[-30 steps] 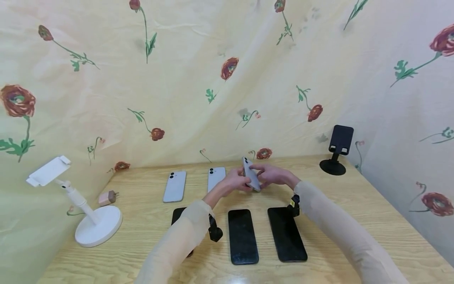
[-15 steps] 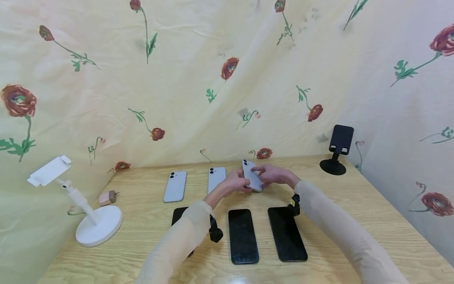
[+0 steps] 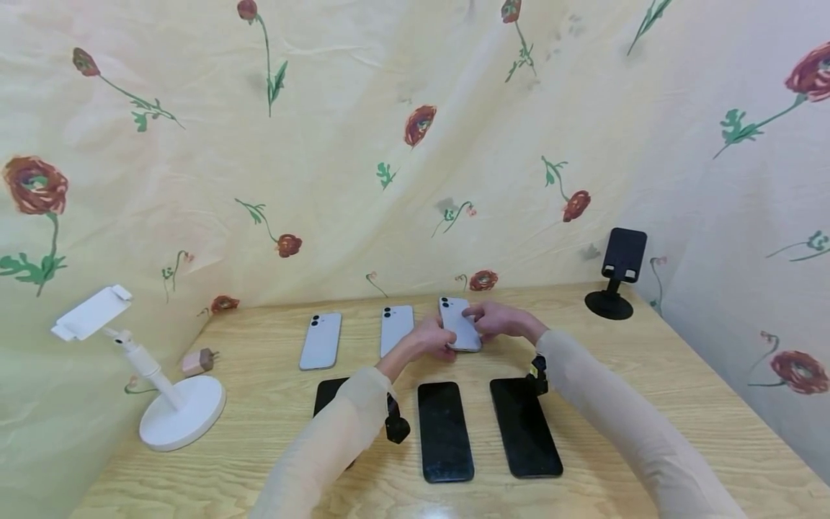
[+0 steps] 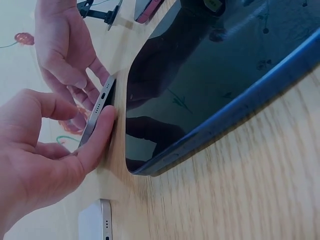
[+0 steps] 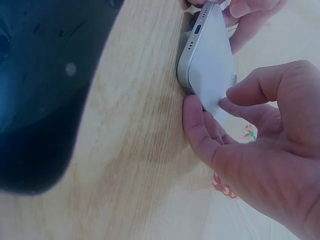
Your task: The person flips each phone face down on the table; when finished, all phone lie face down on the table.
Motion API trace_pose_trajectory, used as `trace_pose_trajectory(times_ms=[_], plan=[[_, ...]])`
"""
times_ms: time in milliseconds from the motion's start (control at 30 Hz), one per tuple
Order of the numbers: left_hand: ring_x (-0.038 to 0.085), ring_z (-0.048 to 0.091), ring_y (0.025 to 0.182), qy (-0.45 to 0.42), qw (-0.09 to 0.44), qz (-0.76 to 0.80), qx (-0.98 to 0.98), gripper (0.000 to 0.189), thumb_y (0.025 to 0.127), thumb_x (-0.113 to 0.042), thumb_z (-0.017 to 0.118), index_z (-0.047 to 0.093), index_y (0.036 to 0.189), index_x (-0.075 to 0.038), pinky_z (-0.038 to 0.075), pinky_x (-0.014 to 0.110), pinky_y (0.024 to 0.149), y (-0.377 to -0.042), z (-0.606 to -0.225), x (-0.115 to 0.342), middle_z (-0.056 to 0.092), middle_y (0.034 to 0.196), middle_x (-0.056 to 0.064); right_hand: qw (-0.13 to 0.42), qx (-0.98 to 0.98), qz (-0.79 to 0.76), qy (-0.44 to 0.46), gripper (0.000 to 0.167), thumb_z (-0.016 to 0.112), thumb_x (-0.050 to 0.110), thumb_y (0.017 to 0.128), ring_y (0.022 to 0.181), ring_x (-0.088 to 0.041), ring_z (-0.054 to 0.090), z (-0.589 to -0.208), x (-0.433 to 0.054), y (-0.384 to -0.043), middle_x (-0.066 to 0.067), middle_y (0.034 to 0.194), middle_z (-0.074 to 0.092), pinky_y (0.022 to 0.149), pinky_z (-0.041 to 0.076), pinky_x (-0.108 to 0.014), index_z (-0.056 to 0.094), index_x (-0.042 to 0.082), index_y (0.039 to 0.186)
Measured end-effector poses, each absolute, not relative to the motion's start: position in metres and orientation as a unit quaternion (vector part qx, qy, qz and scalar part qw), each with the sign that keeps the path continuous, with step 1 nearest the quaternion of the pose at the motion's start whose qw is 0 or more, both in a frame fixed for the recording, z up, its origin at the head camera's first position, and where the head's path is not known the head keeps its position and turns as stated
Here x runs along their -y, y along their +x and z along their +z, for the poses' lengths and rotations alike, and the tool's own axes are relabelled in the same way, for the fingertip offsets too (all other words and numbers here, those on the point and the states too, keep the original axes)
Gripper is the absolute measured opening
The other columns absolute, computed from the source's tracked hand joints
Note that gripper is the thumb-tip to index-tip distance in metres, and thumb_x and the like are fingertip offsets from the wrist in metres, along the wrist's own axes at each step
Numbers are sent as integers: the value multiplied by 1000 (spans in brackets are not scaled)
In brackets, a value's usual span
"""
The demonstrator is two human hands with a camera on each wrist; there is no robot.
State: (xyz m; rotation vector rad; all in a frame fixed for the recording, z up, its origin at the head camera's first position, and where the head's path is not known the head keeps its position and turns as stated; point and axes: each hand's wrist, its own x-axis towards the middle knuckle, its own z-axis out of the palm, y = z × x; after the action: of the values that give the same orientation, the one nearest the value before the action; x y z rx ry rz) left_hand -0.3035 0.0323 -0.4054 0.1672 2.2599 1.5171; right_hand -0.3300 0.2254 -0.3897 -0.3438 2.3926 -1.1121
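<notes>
A pale smartphone point(image 3: 459, 330) lies back up at the rear of the table, its cameras at the upper left. My left hand point(image 3: 431, 339) pinches its lower left edge. In the left wrist view, a finger of that hand point(image 4: 40, 160) runs along the phone's port end point(image 4: 100, 100), beside a thin dark gap over the wood. My right hand point(image 3: 498, 320) holds the opposite edge. The right wrist view has fingers of this hand point(image 5: 270, 135) at the underside of the phone point(image 5: 212, 60), with the index finger against the pale back.
Two pale phones point(image 3: 320, 342) point(image 3: 395, 329) lie left of the hands. Nearer lie black-screened phones point(image 3: 444, 432) point(image 3: 525, 428) point(image 3: 328, 393), one partly under the left sleeve. A white stand point(image 3: 181, 414) and a plug adapter point(image 3: 197, 362) are left; a black stand point(image 3: 609, 305) is at back right.
The held phone has come down from a steep tilt to nearly flat on the table, its back turning upward. Both hands keep hold of it and have barely shifted.
</notes>
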Motion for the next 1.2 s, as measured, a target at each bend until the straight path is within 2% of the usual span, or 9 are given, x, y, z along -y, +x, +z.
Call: trace_pose_trajectory(times_ms=[100,200,267,433,500,700,867,1100,1200], plan=[[24,69,67,49,206,541,-814,17,90,0,60,56,106,2,58,32,63,-303,-405,-34,66,84,16,235,-878,-395,-130,66,49,-8,83,115,-32,47,-389,-225,-328,-29,154,30,77,48,-35,37,-10,148],[24,68,66,41,200,532,-822,16,90,-1,60,54,105,1,58,32,59,-302,-404,-35,64,86,17,235,-884,-380,-135,65,50,-7,85,103,-29,51,-387,-225,-326,-27,148,36,74,45,-35,37,-9,149],[25,68,65,35,197,529,-825,15,90,-1,60,53,104,0,57,32,58,-302,-403,-35,63,86,17,235,-887,-373,-136,64,50,-6,87,93,-27,52,-387,-225,-326,-24,142,41,72,43,-34,37,-8,150],[24,66,61,27,190,517,-834,14,90,-1,60,53,102,-1,57,31,55,-302,-402,-36,63,83,18,231,-895,-357,-134,68,53,-6,85,84,-24,51,-388,-225,-328,-19,123,52,71,41,-33,38,-4,151],[24,66,60,22,189,513,-837,14,90,-1,61,53,101,-1,57,31,54,-302,-401,-36,63,83,18,232,-895,-356,-134,69,53,-6,84,84,-24,51,-389,-225,-328,-18,118,53,71,40,-33,38,-3,151],[23,64,57,15,192,510,-838,11,91,-3,61,53,99,-2,56,32,53,-302,-403,-37,62,82,18,235,-893,-360,-133,68,54,-6,85,94,-26,52,-391,-227,-329,-17,116,51,74,41,-33,39,-3,151],[23,64,55,17,190,505,-842,13,91,-3,61,53,101,-2,56,32,53,-302,-405,-37,63,80,17,234,-894,-358,-134,69,55,-7,84,87,-26,51,-391,-228,-330,-16,108,54,72,38,-34,39,-3,151],[22,64,51,14,190,489,-851,24,90,-5,62,54,112,0,56,32,51,-300,-403,-39,64,73,16,240,-891,-360,-137,66,53,-5,87,98,-28,52,-390,-228,-328,-21,129,45,78,40,-34,38,-4,151],[21,63,50,12,192,479,-857,33,90,-5,62,54,121,3,56,31,51,-298,-404,-40,62,71,14,238,-892,-356,-145,69,55,-6,84,98,-29,51,-390,-229,-325,-21,128,46,77,39,-34,38,-4,151]])
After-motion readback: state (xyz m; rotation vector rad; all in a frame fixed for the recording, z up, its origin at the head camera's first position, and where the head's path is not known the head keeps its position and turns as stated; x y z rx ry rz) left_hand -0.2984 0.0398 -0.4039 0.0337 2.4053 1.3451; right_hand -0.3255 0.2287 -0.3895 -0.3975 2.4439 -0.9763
